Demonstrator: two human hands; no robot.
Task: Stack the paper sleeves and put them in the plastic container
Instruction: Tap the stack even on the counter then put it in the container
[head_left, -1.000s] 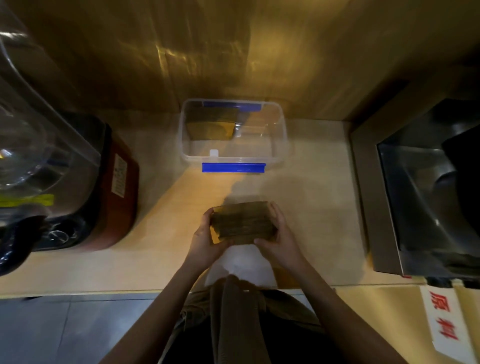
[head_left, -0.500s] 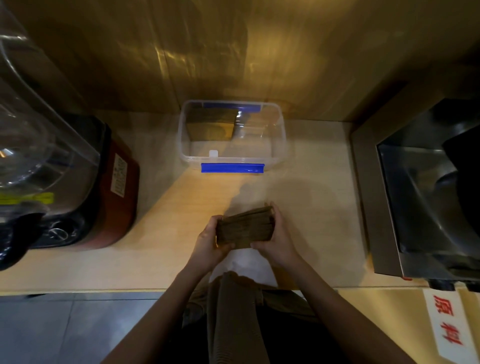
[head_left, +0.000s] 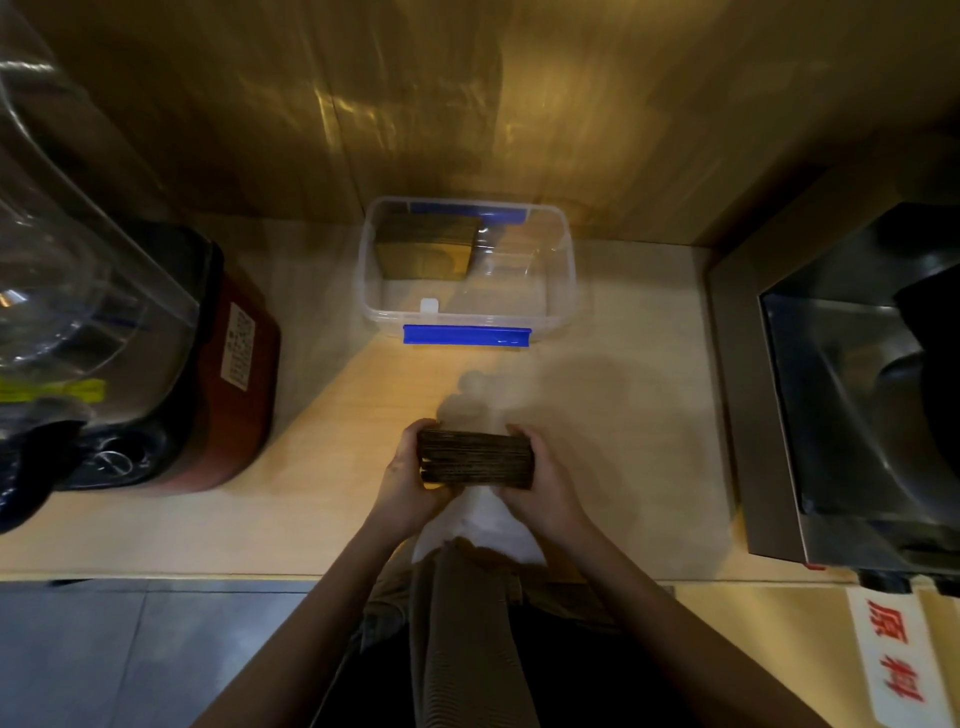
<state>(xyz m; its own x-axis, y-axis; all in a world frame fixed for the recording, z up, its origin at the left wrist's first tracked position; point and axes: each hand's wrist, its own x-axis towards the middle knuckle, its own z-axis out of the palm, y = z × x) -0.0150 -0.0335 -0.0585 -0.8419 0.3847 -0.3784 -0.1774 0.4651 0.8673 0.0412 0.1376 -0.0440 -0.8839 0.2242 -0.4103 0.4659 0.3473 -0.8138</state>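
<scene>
Two hands, one stack. Left hand (head_left: 410, 480) and right hand (head_left: 545, 480) both clamp the stack (head_left: 475, 461) of brown paper sleeves from its two ends, fingers curled over the far edge, thumbs on the near side. Stack is held edge-up, so the sleeve edges show as thin layered lines; too many and too fine to count. It sits low over the counter (head_left: 623, 415), near the front edge; cannot tell if it touches the surface.

One clear container (head_left: 569, 280) stands at the back of the counter against the wall, well apart from the stack and straight ahead of it. No lid on it. Two blue clips: one on the near rim (head_left: 466, 335), one on the far rim (head_left: 467, 214). One brown block of sleeves (head_left: 426, 249) already inside, in the back-left corner, standing against the far wall. Rest of the container floor is bare.

One white sheet (head_left: 488, 525) lies on the counter under the wrists, reaching the front edge.

Left of the counter: one dark red appliance (head_left: 239, 364) with a white label, clear dome over it. Right: one steel machine (head_left: 831, 389). One white sign with two red characters (head_left: 893, 660) bottom right.
</scene>
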